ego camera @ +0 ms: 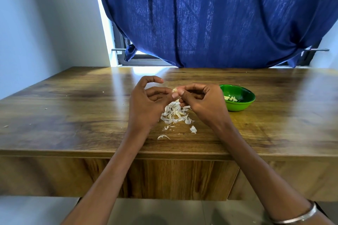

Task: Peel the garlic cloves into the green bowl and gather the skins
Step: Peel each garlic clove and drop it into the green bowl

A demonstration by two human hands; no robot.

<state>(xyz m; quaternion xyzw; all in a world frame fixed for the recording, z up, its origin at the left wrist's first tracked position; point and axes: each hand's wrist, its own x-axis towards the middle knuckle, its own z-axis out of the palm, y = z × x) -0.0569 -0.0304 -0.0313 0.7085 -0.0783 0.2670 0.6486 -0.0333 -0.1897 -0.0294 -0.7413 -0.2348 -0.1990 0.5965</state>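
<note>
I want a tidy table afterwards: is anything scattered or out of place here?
Yes. Besides the main pile of skins under the hands, loose skins lie nearer the table edge, and tiny flecks sit far left.

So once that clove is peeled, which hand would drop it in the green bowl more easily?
Probably the right hand: it sits right beside the green bowl and pinches the garlic clove together with the left hand, which is farther from the bowl.
</note>
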